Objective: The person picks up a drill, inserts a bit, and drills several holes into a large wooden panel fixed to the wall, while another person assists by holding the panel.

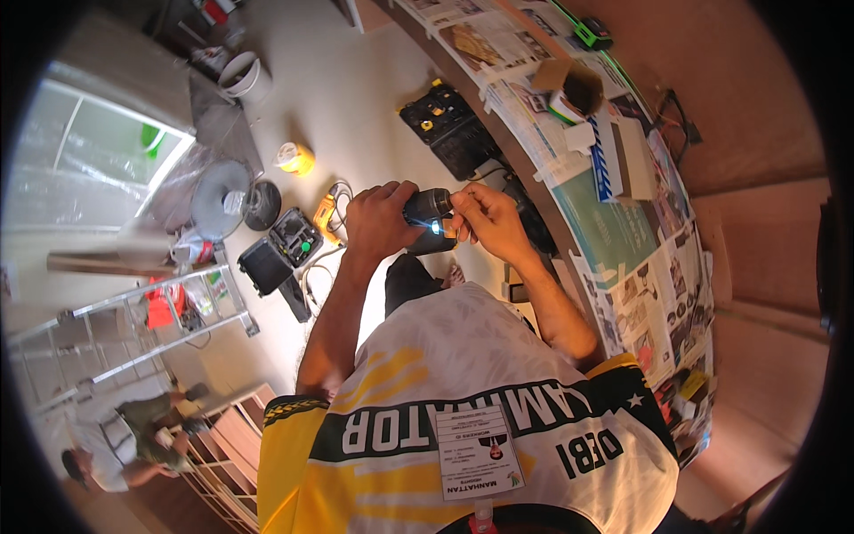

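In front of my body I hold a dark cordless drill (427,206) with its small work light shining. My left hand (378,220) is closed around its rear and grip, hiding much of both. The drill's nose points to the right. My right hand (489,221) pinches at the chuck with the thumb and fingers bent together. Whether a bit sits between those fingertips, I cannot tell.
A paper-covered bench (636,307) curves along the right, carrying an open cardboard box (578,89). On the floor are a black tool case (449,125), a smaller open case (294,236), a yellow corded power tool (327,214) and a yellow tub (294,158). A ladder (133,311) lies left, near another person (116,445).
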`<state>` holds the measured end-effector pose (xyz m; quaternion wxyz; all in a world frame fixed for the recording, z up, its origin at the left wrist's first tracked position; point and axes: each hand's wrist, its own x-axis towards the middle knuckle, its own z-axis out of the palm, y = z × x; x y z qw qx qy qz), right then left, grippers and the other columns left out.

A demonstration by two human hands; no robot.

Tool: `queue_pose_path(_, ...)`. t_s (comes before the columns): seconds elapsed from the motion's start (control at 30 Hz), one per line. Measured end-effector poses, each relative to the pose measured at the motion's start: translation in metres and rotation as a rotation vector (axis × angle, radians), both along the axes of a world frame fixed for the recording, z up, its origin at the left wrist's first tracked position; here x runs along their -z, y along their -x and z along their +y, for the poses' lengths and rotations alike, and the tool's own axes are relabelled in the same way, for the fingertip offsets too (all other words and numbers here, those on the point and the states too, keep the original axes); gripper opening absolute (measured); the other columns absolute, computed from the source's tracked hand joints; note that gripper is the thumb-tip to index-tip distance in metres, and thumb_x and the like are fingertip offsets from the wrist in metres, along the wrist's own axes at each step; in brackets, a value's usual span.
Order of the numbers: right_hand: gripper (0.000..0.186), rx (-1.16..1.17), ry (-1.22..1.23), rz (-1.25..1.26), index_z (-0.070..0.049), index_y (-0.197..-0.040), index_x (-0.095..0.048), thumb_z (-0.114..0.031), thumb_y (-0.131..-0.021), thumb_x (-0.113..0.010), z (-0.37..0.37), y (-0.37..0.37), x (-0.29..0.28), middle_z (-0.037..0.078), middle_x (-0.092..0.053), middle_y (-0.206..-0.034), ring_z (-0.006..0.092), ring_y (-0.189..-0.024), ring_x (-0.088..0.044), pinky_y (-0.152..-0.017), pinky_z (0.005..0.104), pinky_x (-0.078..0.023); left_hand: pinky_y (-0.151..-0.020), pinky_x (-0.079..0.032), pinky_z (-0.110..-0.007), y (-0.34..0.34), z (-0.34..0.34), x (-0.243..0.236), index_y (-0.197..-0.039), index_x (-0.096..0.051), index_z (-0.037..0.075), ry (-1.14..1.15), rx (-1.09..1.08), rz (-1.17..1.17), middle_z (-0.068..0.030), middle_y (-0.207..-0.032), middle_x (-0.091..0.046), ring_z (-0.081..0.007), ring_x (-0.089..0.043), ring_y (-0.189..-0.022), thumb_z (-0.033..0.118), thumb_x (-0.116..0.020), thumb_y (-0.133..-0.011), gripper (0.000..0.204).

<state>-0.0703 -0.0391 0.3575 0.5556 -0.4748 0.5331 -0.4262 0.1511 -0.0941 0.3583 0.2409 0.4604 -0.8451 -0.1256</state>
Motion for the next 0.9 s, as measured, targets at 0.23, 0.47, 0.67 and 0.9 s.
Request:
queue_pose_path(0.23,0.024,0.221,0.288,-0.069,0.001,-0.109,-0.07,-0.022,-0.105,-0.065,-0.002,0.04,-0.019,0.006,-0.07,-0.082,0.0096,-0.066,-0.064,-0.058,0.0233,-0.049,-0.073,-0.059,-0.042,-0.012,0.015,-0.001,-0.105,-0.073,0.014,-0.062,-0.209,0.08,-0.0067,-0.092,-0.075,-0.0299,-0.074,-0.081,0.023,-0.087,-0.061,0.047)
queue_pose_path(0.47,0.021,0.801,0.877,0.753,-0.002,-0.109,-0.071,-0.022,-0.105,-0.064,-0.111,0.16,-0.029,0.001,-0.068,-0.084,0.0091,-0.074,-0.063,-0.062,0.0285,-0.051,-0.074,-0.058,-0.042,-0.044,0.048,0.032,-0.103,-0.072,0.01,-0.156,-0.434,0.151,-0.0094,-0.091,-0.075,-0.0318,-0.073,-0.083,0.023,-0.089,-0.058,0.049)
queue_pose_path(0.67,0.031,0.536,0.574,1.382,-0.009,-0.095,-0.078,-0.039,-0.096,-0.068,-0.162,0.315,0.096,0.018,-0.075,-0.078,0.0367,-0.068,-0.072,-0.056,0.0461,-0.054,-0.083,-0.056,-0.044,-0.085,0.073,0.047,-0.106,-0.07,0.011,-0.328,-0.558,0.089,-0.009,-0.095,-0.074,-0.033,-0.072,-0.092,0.025,-0.09,-0.06,0.052)
queue_pose_path(0.9,0.064,-0.582,0.231,0.642,-0.01,-0.142,-0.059,-0.014,-0.083,-0.084,-0.061,-0.113,0.106,0.014,-0.07,-0.119,0.0281,-0.112,-0.067,-0.093,0.0382,-0.054,-0.087,-0.056,-0.045,-0.17,0.089,0.056,-0.111,-0.07,0.01,-0.692,-1.068,0.316,-0.0133,-0.094,-0.077,-0.0317,-0.074,-0.094,0.049,-0.089,-0.065,0.063)
